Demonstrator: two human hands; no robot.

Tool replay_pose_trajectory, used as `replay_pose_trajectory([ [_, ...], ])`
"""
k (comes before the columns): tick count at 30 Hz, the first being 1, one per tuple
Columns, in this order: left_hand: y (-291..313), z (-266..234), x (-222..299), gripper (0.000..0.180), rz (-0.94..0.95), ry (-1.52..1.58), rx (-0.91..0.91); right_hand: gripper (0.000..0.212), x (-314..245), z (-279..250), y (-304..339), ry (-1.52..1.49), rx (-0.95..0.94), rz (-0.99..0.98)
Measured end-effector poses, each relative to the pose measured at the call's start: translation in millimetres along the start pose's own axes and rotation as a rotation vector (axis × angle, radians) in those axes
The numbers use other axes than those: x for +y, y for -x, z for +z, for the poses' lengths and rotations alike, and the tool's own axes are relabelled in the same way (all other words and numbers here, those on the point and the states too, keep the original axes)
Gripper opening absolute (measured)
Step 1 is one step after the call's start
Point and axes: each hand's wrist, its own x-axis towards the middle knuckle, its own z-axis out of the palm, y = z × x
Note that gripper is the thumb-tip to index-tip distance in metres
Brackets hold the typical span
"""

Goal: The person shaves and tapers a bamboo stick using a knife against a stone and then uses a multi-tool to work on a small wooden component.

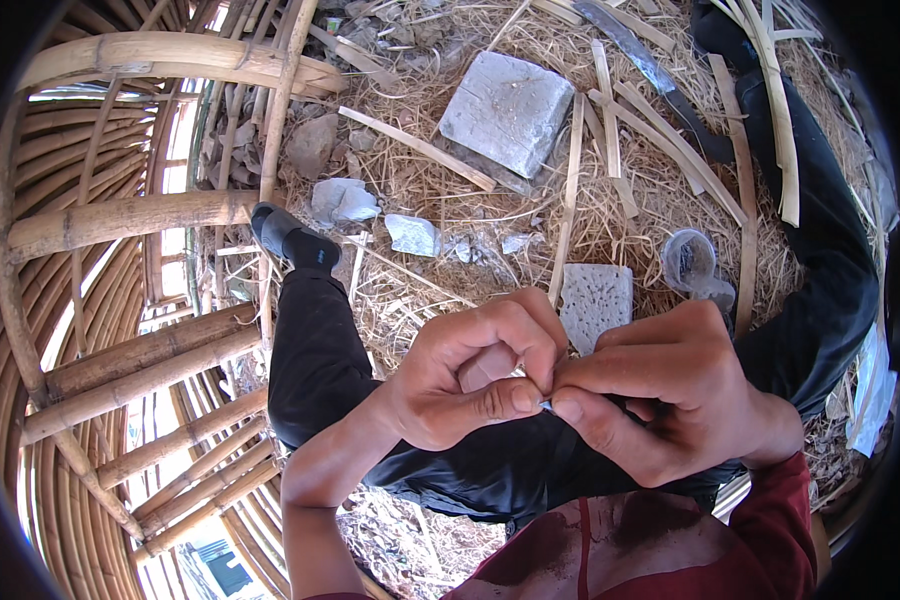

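Note:
Over my lap, my left hand and my right hand meet at the fingertips, both closed in a pinch. Between the thumbs and forefingers shows the tip of a tiny pale-bluish piece; the fingers cover most of it and its kind cannot be made out. Just beyond the hands lies a pitted grey block. A clear plastic cup stands past my right hand.
A square stone slab lies farther ahead on straw-covered ground. Right of it rests a long-bladed knife among split bamboo strips. Broken stones lie near my left foot. A bamboo frame rises along the left.

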Motion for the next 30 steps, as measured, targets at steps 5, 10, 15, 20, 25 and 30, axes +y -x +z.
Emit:
replay_pose_trajectory([
  [5, -2.4, 9.3, 6.5, 0.014, 0.063, -0.005, -0.018, 0.009, -1.2, -3.6, 0.4, -0.007, -0.027, -0.072],
  [10, -6.3, 34.6, 27.5, 0.014, 0.299, -0.078, -0.064, 0.012, -11.5, 9.6, 9.1, -0.079, 0.079, -0.287],
  [15, 0.7, 62.6, 27.1, 0.012, 0.458, -0.179, 0.11, 0.009, -15.5, 13.3, 3.9, -0.114, 0.002, -0.455],
  [20, -14.8, 53.0, 34.1, 0.013, 0.522, -0.188, 0.014, 0.013, -24.2, 16.5, 7.9, 0.026, 0.115, -0.442],
  [25, 1.0, 46.8, 21.5, 0.012, 0.523, -0.257, -0.039, 0.017, -17.4, 24.1, 7.9, 0.039, 0.153, -0.492],
  [30, -5.4, 45.7, 32.9, 0.012, 0.499, -0.251, -0.003, 0.02, -22.6, 20.3, 5.8, -0.004, 0.114, -0.418],
])
